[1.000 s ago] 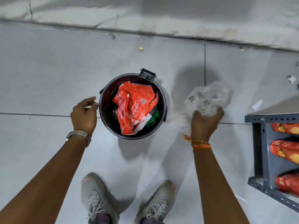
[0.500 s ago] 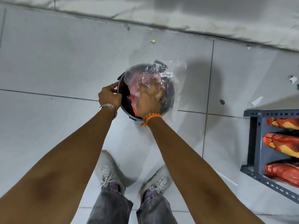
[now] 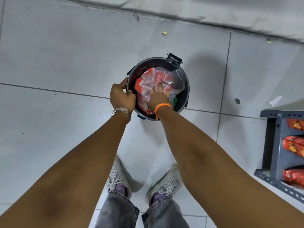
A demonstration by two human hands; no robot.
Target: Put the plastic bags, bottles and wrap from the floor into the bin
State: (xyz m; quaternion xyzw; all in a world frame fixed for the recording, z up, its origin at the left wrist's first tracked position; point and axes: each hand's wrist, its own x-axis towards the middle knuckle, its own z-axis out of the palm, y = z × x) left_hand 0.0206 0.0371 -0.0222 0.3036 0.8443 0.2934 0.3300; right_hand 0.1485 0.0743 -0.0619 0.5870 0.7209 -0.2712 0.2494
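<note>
A round black bin (image 3: pixel 185 94) stands on the grey tiled floor in front of my feet. A clear plastic bag (image 3: pixel 178 79) lies inside it over a red wrapper (image 3: pixel 137 84), with something green (image 3: pixel 175 101) at the right. My right hand (image 3: pixel 158 96) is inside the bin, pressed flat on the clear bag with fingers spread. My left hand (image 3: pixel 121 96) grips the bin's left rim.
A grey metal shelf (image 3: pixel 276 145) with red snack packs (image 3: pixel 294 145) stands at the right. Small paper scraps (image 3: pixel 275 101) and a yellow bit (image 3: pixel 164 33) lie on the floor. A wall base (image 3: pixel 181 12) runs along the top.
My right hand carried the clear bag from the floor at the right over the bin and pushed it down inside. My left hand moved in and took hold of the rim.
</note>
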